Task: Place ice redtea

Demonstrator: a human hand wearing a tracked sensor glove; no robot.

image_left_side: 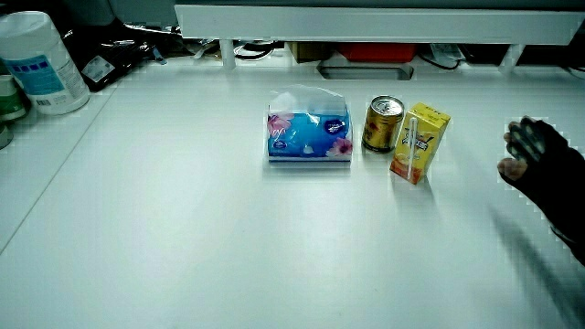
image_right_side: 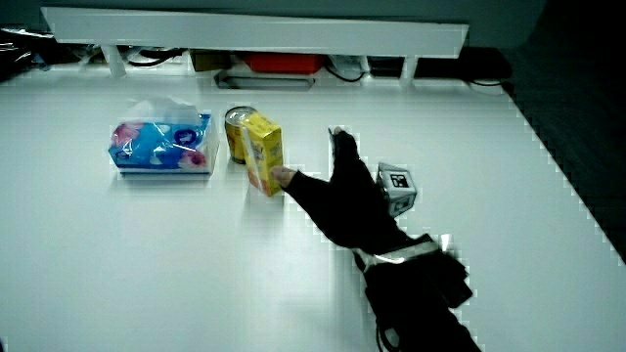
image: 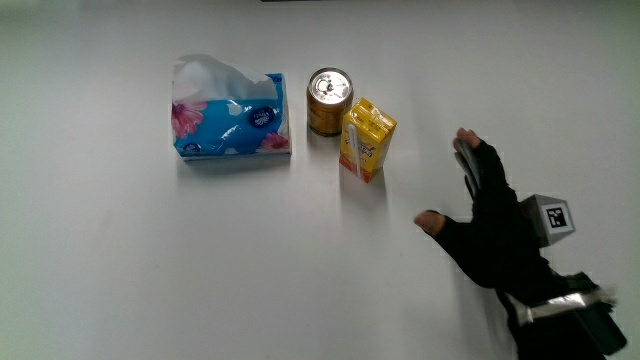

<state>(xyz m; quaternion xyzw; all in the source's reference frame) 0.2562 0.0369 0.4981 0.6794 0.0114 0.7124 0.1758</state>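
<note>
A yellow drink carton, the ice red tea [image: 367, 139] [image_left_side: 420, 143] [image_right_side: 263, 153], stands upright on the white table, touching or nearly touching a gold can [image: 329, 100] [image_left_side: 383, 123] [image_right_side: 237, 133]. The gloved hand [image: 487, 212] [image_left_side: 539, 164] [image_right_side: 337, 192] lies beside the carton, a short way from it and a little nearer to the person, fingers spread and holding nothing. A patterned cube [image: 552, 217] [image_right_side: 396, 187] sits on its back.
A blue tissue box [image: 230, 118] [image_left_side: 309, 133] [image_right_side: 163, 147] with a pink flower print stands beside the can. In a side view a white tub [image_left_side: 38, 62] stands near the table's edge. A low white partition [image_left_side: 366, 20] [image_right_side: 254, 31] runs along the table.
</note>
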